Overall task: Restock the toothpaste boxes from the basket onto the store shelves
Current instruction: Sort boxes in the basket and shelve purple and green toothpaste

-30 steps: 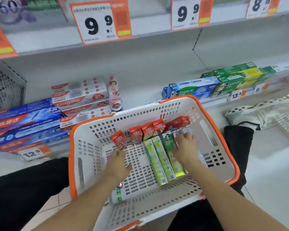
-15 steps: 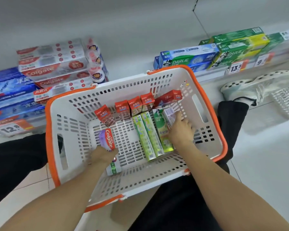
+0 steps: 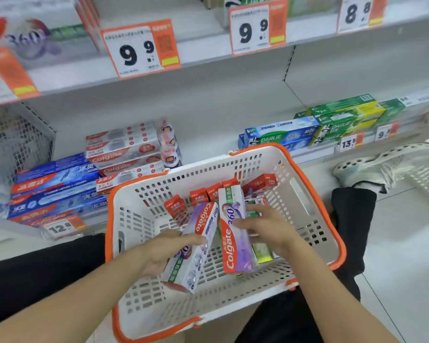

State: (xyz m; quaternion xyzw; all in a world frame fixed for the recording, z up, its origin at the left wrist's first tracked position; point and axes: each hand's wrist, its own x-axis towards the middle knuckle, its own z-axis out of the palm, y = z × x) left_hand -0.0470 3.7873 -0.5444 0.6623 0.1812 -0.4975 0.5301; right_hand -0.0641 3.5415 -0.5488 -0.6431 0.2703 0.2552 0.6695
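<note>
Over the white basket (image 3: 315, 233), two purple Colgate boxes are raised side by side, likely so both can go to the shelf in one trip. Left hand (image 3: 166, 251) fingers curl round the tilted box (image 3: 196, 246); right hand (image 3: 270, 231) fingers grip the upright box (image 3: 233, 233). Small red boxes (image 3: 198, 196) line the basket's far wall. Beyond, the bottom shelf (image 3: 208, 144) carries Colgate and Darlie stock.

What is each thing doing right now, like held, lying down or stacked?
left hand: grips a purple Colgate box, lifted and tilted.
right hand: holds a second purple Colgate box, lifted.
small red boxes: standing in a row in the basket.
basket: resting on the person's lap.
blue Darlie boxes: stacked lying flat on the shelf.
</note>
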